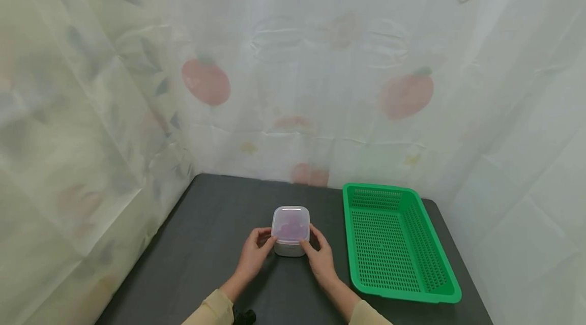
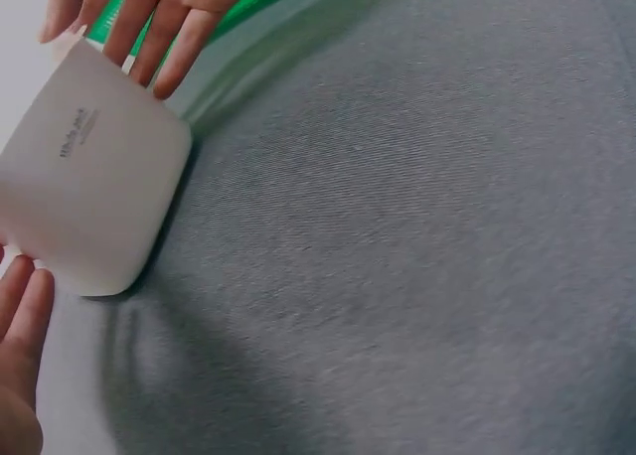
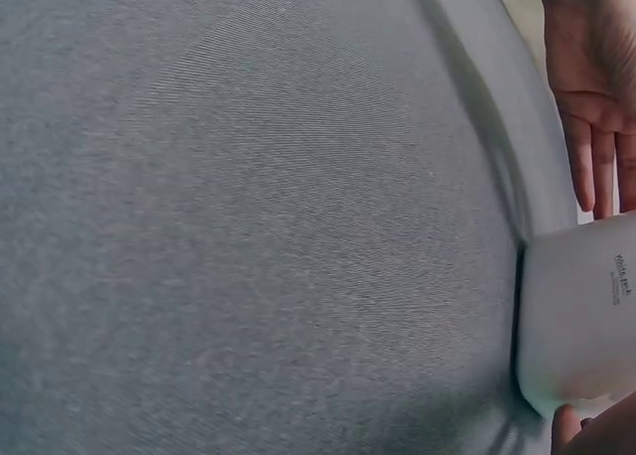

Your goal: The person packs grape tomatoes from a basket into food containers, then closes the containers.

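A small square food container (image 1: 289, 250) stands on the table in the head view, capped by a see-through lid (image 1: 293, 217). Something purple shows through the lid. My left hand (image 1: 255, 255) holds the near left side, thumb at the lid's corner and fingers along the edge. On the opposite side, my right hand (image 1: 321, 259) grips the near right corner in the same way. Both wrist views show the white container wall (image 2: 99, 167) with small dark print, and fingertips close under its rim. The right wrist view shows the wall (image 3: 571, 316) partly cut off.
To the right lies a green plastic basket (image 1: 383, 243) with perforated sides and bottom. Dark grey cloth covers the table (image 1: 220, 213). Curtains printed with fruit (image 1: 293, 86) hang at the back and both sides. A black object (image 1: 244, 317) sits by the left sleeve.
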### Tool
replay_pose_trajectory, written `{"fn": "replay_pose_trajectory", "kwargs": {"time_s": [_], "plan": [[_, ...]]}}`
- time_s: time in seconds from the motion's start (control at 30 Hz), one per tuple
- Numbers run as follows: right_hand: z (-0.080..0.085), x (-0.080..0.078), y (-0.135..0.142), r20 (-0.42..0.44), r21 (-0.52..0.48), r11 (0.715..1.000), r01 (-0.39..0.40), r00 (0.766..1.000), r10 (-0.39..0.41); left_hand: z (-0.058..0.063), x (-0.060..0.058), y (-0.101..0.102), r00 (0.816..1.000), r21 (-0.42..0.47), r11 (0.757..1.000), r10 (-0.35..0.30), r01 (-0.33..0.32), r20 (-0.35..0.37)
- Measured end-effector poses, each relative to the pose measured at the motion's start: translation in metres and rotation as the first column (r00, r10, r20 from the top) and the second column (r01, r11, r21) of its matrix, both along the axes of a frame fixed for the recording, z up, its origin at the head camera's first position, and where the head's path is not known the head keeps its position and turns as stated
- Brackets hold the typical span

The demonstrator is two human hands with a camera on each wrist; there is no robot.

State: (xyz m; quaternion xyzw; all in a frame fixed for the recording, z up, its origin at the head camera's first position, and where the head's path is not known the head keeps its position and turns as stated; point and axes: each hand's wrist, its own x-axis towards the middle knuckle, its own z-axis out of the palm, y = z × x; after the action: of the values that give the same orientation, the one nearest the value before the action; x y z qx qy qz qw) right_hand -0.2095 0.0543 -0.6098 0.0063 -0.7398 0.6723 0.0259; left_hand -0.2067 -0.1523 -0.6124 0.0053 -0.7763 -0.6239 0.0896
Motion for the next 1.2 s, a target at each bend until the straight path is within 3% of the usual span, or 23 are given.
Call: {"fn": "replay_pose_trajectory", "kwargs": {"time_s": [0.17,0.27,0.37,0.6,0.73,0.97,1.2], "plan": [[0.008,-0.004,0.000,0.012,0.005,1.000,-0.031,0.999,0.031,0.014,-0.003,-0.003,0.993,-0.035,0.993,-0.112,0.113,0.043],[0.014,-0.008,-0.001,0.029,0.025,0.997,-0.075,0.997,0.075,0.018,-0.007,-0.006,0.975,-0.065,0.976,-0.201,0.208,0.096],[0.012,-0.016,-0.003,0.027,0.058,0.992,-0.109,0.994,0.108,0.014,-0.013,-0.009,0.956,-0.050,0.961,-0.262,0.271,0.132],[0.011,-0.024,-0.006,0.054,0.089,0.990,-0.105,0.993,0.101,0.014,-0.020,-0.007,0.944,0.009,0.958,-0.284,0.287,0.165],[0.010,-0.024,-0.006,0.049,0.109,0.990,-0.093,0.995,0.088,0.015,-0.021,-0.006,0.946,-0.025,0.956,-0.285,0.292,0.156],[0.009,-0.023,-0.005,0.085,0.113,0.991,-0.072,0.994,0.062,0.018,-0.022,-0.005,0.940,-0.131,0.932,-0.326,0.337,0.095],[0.007,-0.022,-0.003,0.069,0.109,0.991,-0.081,0.995,0.074,0.016,-0.024,-0.006,0.944,-0.165,0.930,-0.319,0.330,0.087]]}}
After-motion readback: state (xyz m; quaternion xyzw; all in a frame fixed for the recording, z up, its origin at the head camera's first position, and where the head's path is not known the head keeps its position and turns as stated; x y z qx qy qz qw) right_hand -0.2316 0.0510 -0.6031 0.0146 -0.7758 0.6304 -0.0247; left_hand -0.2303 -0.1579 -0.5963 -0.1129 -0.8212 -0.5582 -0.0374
